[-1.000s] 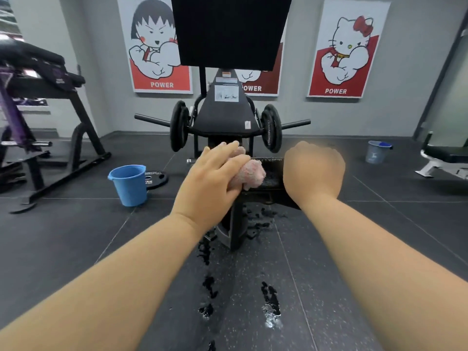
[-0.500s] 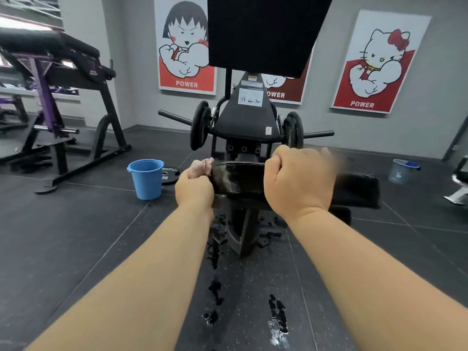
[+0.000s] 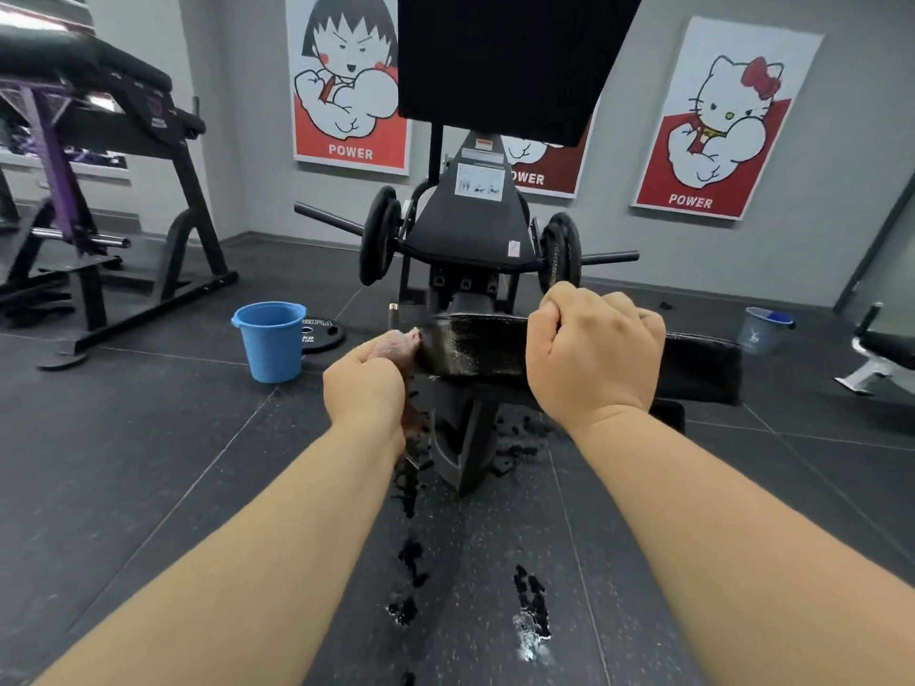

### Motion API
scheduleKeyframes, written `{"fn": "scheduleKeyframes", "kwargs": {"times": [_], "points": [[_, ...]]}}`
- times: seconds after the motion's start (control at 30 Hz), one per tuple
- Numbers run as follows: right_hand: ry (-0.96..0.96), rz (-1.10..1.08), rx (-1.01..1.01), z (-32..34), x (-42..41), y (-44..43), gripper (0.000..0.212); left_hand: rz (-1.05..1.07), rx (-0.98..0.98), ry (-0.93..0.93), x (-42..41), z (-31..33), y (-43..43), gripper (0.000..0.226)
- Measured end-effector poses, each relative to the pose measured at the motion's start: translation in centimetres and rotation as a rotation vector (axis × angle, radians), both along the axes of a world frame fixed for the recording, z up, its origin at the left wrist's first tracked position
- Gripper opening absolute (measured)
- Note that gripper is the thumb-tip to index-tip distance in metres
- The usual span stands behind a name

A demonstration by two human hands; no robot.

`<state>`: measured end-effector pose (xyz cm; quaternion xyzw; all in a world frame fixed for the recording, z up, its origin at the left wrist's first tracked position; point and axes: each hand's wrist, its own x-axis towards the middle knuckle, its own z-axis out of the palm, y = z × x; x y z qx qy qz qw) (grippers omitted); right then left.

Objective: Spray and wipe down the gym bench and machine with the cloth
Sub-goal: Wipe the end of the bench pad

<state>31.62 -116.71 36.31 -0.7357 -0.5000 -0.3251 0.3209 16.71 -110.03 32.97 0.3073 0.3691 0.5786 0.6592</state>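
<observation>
Dark floor (image 3: 148, 462) lies open beside the blue bucket (image 3: 271, 341). Left hand (image 3: 364, 388) squeezes the pink cloth (image 3: 396, 341) at the left end of the black pad (image 3: 475, 349); right hand (image 3: 591, 354) grips its top.

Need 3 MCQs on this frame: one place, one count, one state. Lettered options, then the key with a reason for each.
1. Where is the cloth?
A. on the floor
B. at the left end of the pad, in the left hand
C. draped over the weight plates

2. How many buckets are in view?
A. one
B. two
C. four

3. The right hand is:
A. flat and open
B. holding a spray bottle
C. curled over the pad's top edge

Key:
1 B: pink cloth shows above the left hand's fingers, against the pad's left end.
2 B: a blue bucket on the left and a grey bucket far right.
3 C: its fingers wrap over the pad, and no bottle shows.
</observation>
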Motion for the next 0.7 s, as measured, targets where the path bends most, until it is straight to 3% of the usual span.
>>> {"fn": "scheduleKeyframes", "kwargs": {"times": [0.1,0.17,0.23,0.4,0.5,0.57,0.7], "points": [[-0.015,0.009,0.015,-0.2,0.2,0.1,0.044,-0.063,-0.113,-0.133,1.3,0.3,2.0,0.022],[-0.017,0.008,0.015,-0.2,0.3,0.2,0.045,-0.100,-0.026,-0.138,2.2,0.6,1.5,0.021],[-0.016,0.005,0.013,-0.2,0.3,0.2,0.045,-0.097,0.053,-0.030,2.3,0.6,-0.6,0.011],[-0.009,0.007,-0.003,-0.2,0.2,0.1,0.042,0.055,0.303,0.044,0.3,-0.8,-3.9,0.022],[-0.004,0.020,0.014,-0.3,0.3,0.0,0.040,0.151,0.148,0.105,-0.2,-0.9,-0.5,0.031],[-0.006,0.020,0.027,-0.3,0.3,0.1,0.043,0.030,0.055,0.049,0.5,-0.5,1.0,0.024],[-0.008,0.021,0.040,-0.4,0.4,0.3,0.039,0.016,0.073,0.043,1.6,0.2,-0.7,0.014]]}}
